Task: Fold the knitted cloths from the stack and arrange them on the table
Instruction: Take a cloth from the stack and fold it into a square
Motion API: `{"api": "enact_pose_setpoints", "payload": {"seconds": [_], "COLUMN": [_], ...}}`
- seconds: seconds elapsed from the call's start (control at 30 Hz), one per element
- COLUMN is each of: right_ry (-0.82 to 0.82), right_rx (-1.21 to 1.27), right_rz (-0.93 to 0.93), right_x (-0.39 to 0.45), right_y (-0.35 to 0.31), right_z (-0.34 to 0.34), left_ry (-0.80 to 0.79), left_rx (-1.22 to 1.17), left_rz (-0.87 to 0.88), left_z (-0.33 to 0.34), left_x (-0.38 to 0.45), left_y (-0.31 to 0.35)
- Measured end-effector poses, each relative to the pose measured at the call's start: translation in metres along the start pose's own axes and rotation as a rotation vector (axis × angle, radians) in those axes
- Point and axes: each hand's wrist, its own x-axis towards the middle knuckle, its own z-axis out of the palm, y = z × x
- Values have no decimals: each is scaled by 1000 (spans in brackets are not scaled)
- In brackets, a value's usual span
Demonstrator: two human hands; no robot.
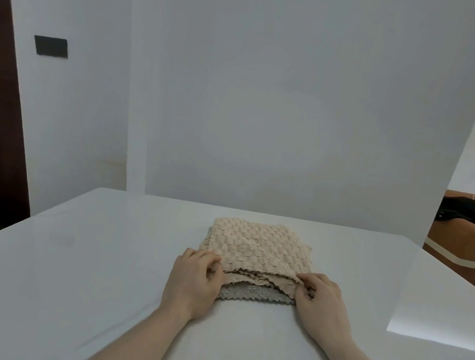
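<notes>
Beige, bumpy knitted cloths [256, 247] lie stacked on a grey knitted cloth [254, 294], whose scalloped near edge shows beneath them, all in the middle of the glossy white surface [78, 251]. The left hand [193, 281] pinches the near left corner of the beige layers, fingers curled onto the top and thumb tucked at the edge. The right hand [320, 299] grips the near right corner the same way, fingers bent over the fabric. Both forearms reach in from the near edge, resting low over the surface.
</notes>
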Motion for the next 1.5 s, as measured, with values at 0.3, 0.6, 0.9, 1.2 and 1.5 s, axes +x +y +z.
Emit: {"api": "enact_pose_setpoints", "payload": {"seconds": [0.3, 0.6, 0.9, 1.2, 1.5], "right_ry": [55, 246, 269, 382, 441], "right_rx": [157, 318, 273, 391, 449], "right_rz": [74, 21, -20, 46, -229], "right_x": [6, 2, -8, -35, -54], "right_y": [5, 0, -11, -40, -110], "right_z": [-3, -9, -11, -27, -93], "left_ry": [35, 166, 148, 132, 416], "left_rx": [-40, -165, -175, -181, -275], "left_rz": [-7, 18, -12, 47, 184], "left_z": [4, -4, -11, -39, -158], "left_x": [2, -4, -11, -44, -33], "left_y": [-8, -1, 3, 23, 65]}}
